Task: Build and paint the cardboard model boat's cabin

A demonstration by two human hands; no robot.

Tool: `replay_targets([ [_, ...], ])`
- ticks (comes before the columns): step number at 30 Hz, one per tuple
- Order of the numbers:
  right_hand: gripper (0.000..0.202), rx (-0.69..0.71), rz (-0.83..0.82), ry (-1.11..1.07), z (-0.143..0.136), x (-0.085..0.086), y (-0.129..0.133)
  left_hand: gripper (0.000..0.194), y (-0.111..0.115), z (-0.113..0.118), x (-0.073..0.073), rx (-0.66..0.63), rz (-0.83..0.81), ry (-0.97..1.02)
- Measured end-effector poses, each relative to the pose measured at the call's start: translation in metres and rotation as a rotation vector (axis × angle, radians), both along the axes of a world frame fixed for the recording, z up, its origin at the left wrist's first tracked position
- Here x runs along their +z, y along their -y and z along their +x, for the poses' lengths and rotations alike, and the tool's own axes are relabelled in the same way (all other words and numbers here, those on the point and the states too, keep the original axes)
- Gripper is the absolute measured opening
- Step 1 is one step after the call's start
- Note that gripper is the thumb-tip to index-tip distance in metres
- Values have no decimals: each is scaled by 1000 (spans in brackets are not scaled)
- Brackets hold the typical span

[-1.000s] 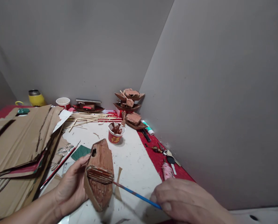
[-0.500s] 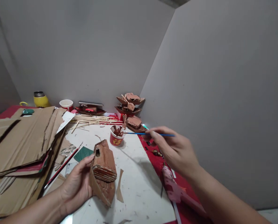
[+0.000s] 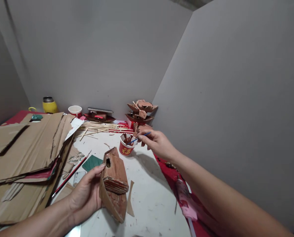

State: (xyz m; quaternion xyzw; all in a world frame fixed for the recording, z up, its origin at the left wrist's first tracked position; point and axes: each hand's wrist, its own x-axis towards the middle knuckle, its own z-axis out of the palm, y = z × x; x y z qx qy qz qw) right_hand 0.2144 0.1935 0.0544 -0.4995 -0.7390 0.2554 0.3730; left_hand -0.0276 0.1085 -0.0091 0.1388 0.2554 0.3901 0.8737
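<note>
My left hand (image 3: 86, 192) grips a brown cardboard model boat (image 3: 114, 177) by its left side, above the white board. The boat has a cabin with a small dark hole and layered edges at its near end. My right hand (image 3: 159, 143) pinches a thin blue paintbrush (image 3: 146, 134), whose tip is down inside a red and white paper cup (image 3: 126, 150). Brown paint coats the inside of the cup. The cup stands just beyond the boat.
Cardboard sheets (image 3: 23, 151) are piled at the left. Thin sticks (image 3: 104, 127) lie behind the cup, near stacked model boats (image 3: 142, 110). A yellow jar (image 3: 49, 106) stands at the back left. A pink glue gun (image 3: 186, 202) lies at the right on red cloth.
My right hand has moved left to the cup, and the brush now slants down into it. The whole view has shifted slightly. My left hand still holds the boat.
</note>
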Motion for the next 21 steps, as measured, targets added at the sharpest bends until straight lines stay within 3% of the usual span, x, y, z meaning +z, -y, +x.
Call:
replay_targets([
  [10, 37, -207, 30, -369, 8, -4, 12, 47, -2, -1, -3, -57, 23, 24],
  [21, 31, -301, -140, -836, 22, -20, 16, 46, -2, -2, -2, -39, 12, 6],
])
